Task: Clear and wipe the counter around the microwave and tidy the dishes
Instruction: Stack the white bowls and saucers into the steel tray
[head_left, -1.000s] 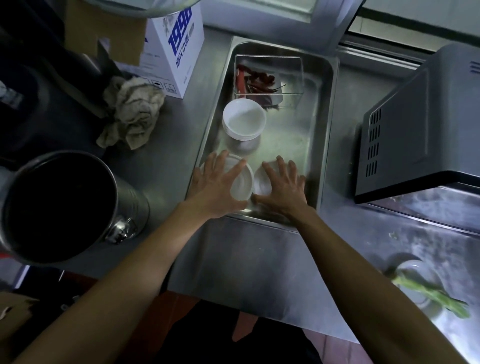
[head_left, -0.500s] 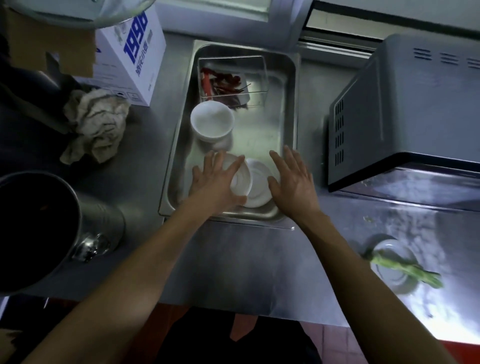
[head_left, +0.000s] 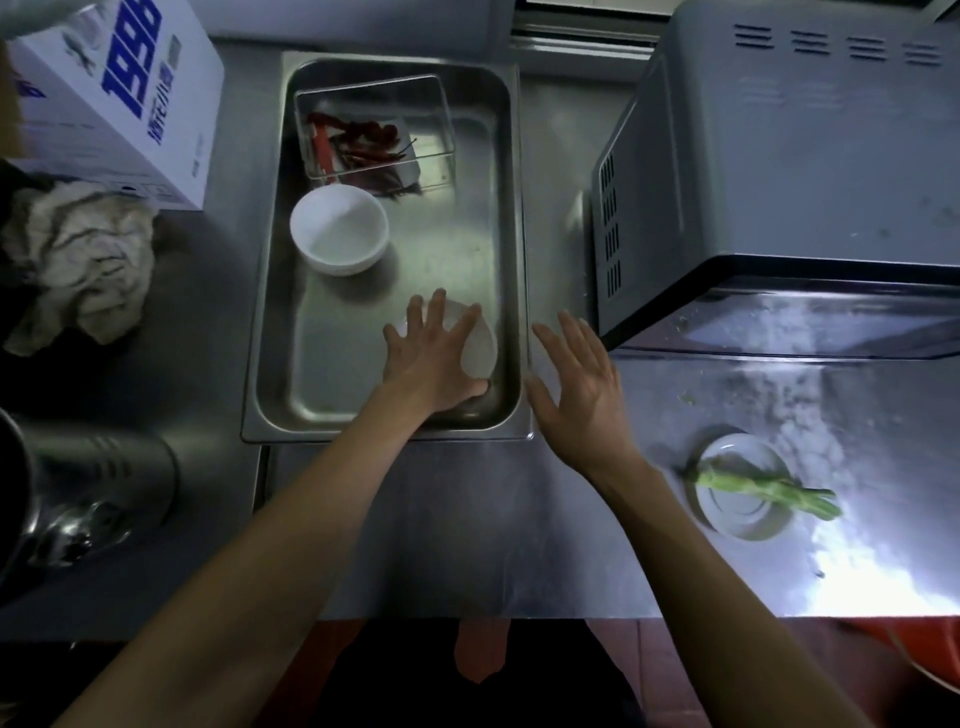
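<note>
A steel tray (head_left: 270, 291) lies on the steel counter (head_left: 467, 519). In its near right corner my left hand (head_left: 431, 358) rests with spread fingers on small white dishes (head_left: 480, 348), which it partly hides. My right hand (head_left: 576, 389) hovers open over the tray's right rim, touching nothing. A stack of white bowls (head_left: 338, 229) sits in the tray's middle left. At the tray's far end stands a clear box of red chillies (head_left: 369, 140). The microwave (head_left: 779, 171) is to the right.
A white dish (head_left: 743, 493) with a green vegetable (head_left: 769, 491) across it sits on the counter, right of my right arm. A crumpled cloth (head_left: 78, 260) and a white carton (head_left: 114, 98) are at the left. A big steel pot (head_left: 93, 493) lies at near left.
My right hand has lifted off the dishes and moved right, out over the tray's rim. My left hand slid the dishes into the tray's near right corner. The view shifted right.
</note>
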